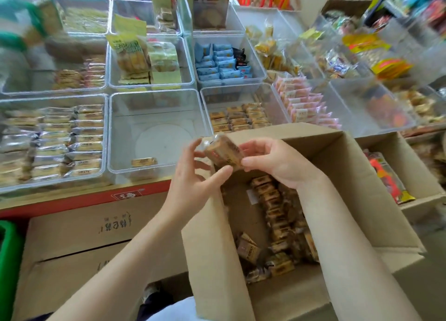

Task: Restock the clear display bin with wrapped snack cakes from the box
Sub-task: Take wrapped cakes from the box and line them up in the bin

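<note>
Open box [376,176] sits before clear bin [113,137].

We see the clear bin [154,132] open on top, with lots of bare floor inside and only 1 cake [144,162] near its front wall. Full bins stand tight on its left [52,139] and right [239,108]. The box [362,188] is open too, but its tall flap [212,248] stands up between the box and the bin.
</note>
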Demonstrator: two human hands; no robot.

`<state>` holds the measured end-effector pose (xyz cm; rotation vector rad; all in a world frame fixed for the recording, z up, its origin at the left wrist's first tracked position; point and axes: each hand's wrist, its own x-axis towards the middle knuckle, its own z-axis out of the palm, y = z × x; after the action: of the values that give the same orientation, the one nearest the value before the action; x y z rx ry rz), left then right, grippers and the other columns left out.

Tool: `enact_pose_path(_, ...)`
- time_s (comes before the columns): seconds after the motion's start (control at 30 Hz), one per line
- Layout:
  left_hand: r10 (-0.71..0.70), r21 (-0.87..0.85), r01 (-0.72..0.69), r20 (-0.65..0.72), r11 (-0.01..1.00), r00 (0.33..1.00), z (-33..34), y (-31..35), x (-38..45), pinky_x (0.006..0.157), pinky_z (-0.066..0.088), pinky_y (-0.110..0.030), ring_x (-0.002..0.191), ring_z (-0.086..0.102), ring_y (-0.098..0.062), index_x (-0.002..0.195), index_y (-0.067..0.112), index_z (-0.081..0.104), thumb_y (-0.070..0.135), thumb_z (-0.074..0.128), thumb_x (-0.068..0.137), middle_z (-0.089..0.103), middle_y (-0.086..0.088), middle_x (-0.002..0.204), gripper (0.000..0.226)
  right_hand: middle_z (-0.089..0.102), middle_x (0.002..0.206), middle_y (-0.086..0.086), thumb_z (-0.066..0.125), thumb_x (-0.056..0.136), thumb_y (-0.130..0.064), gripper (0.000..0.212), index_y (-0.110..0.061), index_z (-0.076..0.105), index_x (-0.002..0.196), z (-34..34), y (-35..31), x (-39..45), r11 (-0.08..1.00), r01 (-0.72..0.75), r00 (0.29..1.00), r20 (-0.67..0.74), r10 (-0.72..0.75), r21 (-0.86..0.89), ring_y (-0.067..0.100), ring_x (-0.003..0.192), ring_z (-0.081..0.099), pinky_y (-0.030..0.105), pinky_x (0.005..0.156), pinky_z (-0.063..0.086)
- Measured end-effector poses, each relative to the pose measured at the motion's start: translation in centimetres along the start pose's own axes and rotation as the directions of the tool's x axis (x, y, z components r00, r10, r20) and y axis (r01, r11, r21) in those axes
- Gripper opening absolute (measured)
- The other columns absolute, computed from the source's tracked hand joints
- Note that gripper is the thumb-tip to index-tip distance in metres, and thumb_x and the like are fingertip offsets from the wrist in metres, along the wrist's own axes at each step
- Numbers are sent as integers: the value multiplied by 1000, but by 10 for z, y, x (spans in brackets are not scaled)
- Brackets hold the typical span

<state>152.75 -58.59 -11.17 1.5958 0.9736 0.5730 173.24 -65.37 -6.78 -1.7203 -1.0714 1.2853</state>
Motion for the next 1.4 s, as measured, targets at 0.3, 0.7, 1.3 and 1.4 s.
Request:
enact_pose_path(0.3,-234,-654,148,-45,742,971,-110,-19,44,75,60,-31,94,72,-29,117,6,60,18,62,99,72,-12,99,21,58,128,1,67,84,-49,53,-33,53,133,102,-52,79,995,33,999,45,-29,-96,16,115,60,41,98,54)
enact_pose_path(0.7,-125,391,165,-127,905,984,-210,-155,86,117,37,-42,137,44,-17,152,19,40,60,70,86,48,3,149,83,62,123,22,69,94,-9,41,1,53,131,196,-27,215,954,-263,958,-81,276,141,26,94,66,35,91,58)
enact_pose_path(1.3,-23,845,-30,50,534,998,-213,-227,86,119,26,-46,150,33,-25,162,13,18,72,12,98,38,-8,162,88,62,105,6,48,103,-8,30,-16,66,126,238,54,339,768,-402,898,-50,438,-499,9,77,55,11,49,37)
enact_pose_path(1.4,-11,850,-43,57,525,998,-212,-229,86,121,21,-45,152,28,-24,163,14,11,72,11,98,32,-7,164,87,63,107,6,41,104,-2,37,-14,66,128,250,53,342,751,-400,901,-78,426,-525,18,88,61,15,59,45)
